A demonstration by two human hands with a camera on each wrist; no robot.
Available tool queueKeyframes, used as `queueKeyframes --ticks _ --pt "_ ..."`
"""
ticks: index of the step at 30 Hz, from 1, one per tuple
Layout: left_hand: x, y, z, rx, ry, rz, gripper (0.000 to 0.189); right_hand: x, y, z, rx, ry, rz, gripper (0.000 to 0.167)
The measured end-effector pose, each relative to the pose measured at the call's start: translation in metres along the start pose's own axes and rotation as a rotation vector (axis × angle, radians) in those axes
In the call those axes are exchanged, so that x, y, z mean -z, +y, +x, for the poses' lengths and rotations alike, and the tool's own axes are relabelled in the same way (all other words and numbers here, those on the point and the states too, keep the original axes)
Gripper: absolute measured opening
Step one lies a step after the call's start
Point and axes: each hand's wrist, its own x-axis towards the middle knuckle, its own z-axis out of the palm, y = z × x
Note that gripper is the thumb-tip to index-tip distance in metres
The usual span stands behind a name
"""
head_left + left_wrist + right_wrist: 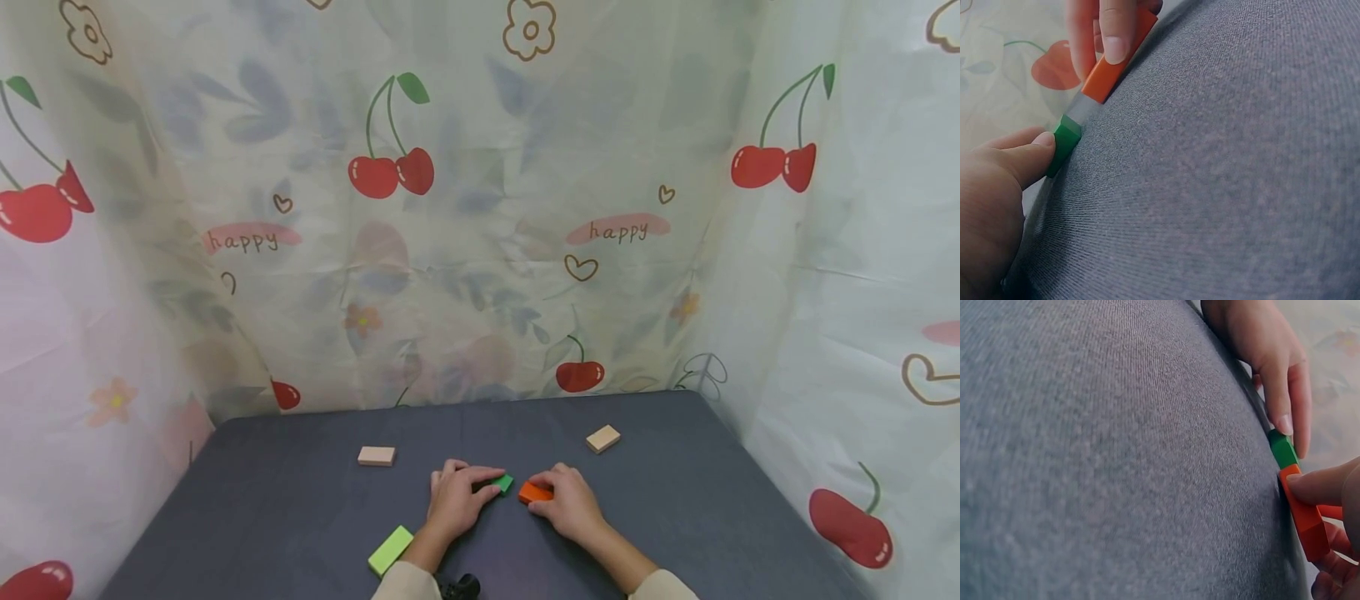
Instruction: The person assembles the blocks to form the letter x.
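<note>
My left hand (pixel 456 500) pinches a green block (pixel 503 483) between thumb and fingers near the middle of the table. Part of that block is hidden under the fingers. Just to the right, my right hand (pixel 572 502) grips an orange block (pixel 534 493) by its sides. A small gap separates the two blocks in the head view. In the left wrist view the green block (pixel 1065 142) lies low on the cloth, with the orange block (pixel 1105 76) beyond it. The right wrist view shows the orange block (pixel 1305 515) nearest, under the thumb.
A light green block (pixel 391 550) lies beside the left forearm. Two pale wooden blocks, one at the back left (pixel 377 456) and one at the back right (pixel 603 438), rest on the dark grey table (pixel 300 517). A patterned curtain (pixel 465 292) surrounds the table's back and sides.
</note>
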Motion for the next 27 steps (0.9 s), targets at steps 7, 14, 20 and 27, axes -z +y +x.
queueKeyframes --ticks 7,14,20,27 --pt "0.001 0.000 0.000 -0.005 0.005 0.009 0.028 -0.004 -0.004 0.003 -0.007 0.010 0.002 0.029" --pt "0.000 0.001 0.000 0.005 0.000 0.016 0.027 -0.009 -0.005 0.003 -0.011 0.009 -0.008 0.031" --pt "0.000 0.000 0.001 0.003 0.002 0.012 0.027 -0.011 -0.007 0.004 -0.016 0.001 0.003 0.031" --pt "0.000 0.001 0.000 0.000 0.009 0.011 0.027 -0.013 -0.010 0.006 -0.034 -0.016 0.018 0.032"
